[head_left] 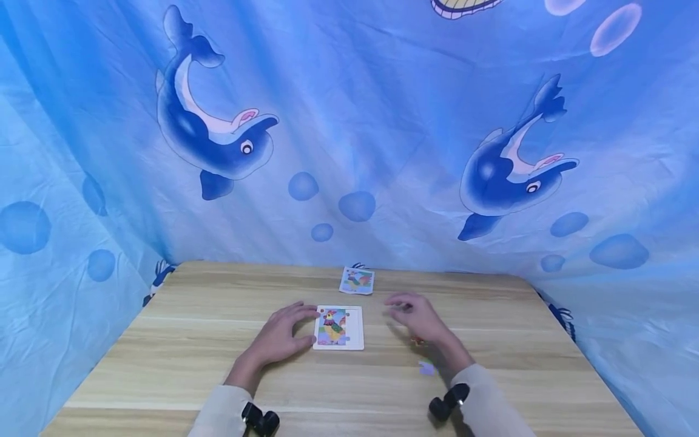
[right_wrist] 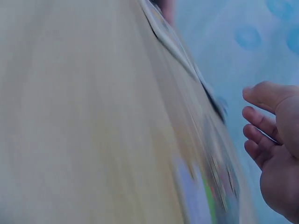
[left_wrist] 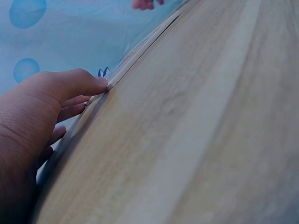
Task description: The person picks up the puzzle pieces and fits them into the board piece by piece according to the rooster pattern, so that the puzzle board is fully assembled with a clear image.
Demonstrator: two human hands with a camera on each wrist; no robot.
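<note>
A small white-framed jigsaw puzzle [head_left: 354, 328] lies on the table, its left part filled with a rooster picture and its right strip bare white. At its left edge rest the thumb and index finger of my left hand [head_left: 281, 332]; the left wrist view shows the thumb [left_wrist: 88, 84] against the board's side. My right hand [head_left: 417, 317] hovers to the right of the board, fingers loosely bent, with nothing visible in them. Below that hand lie a lilac puzzle piece [head_left: 426, 368] and an orange-red piece [head_left: 417, 342], the latter partly hidden by the hand.
Behind the puzzle lies a picture card [head_left: 357, 281] with the same rooster. The wooden table [head_left: 164, 364] ends at the back against a blue curtain [head_left: 382, 152] printed with dolphins. Black wrist cameras [head_left: 261, 420] sit on both sleeves.
</note>
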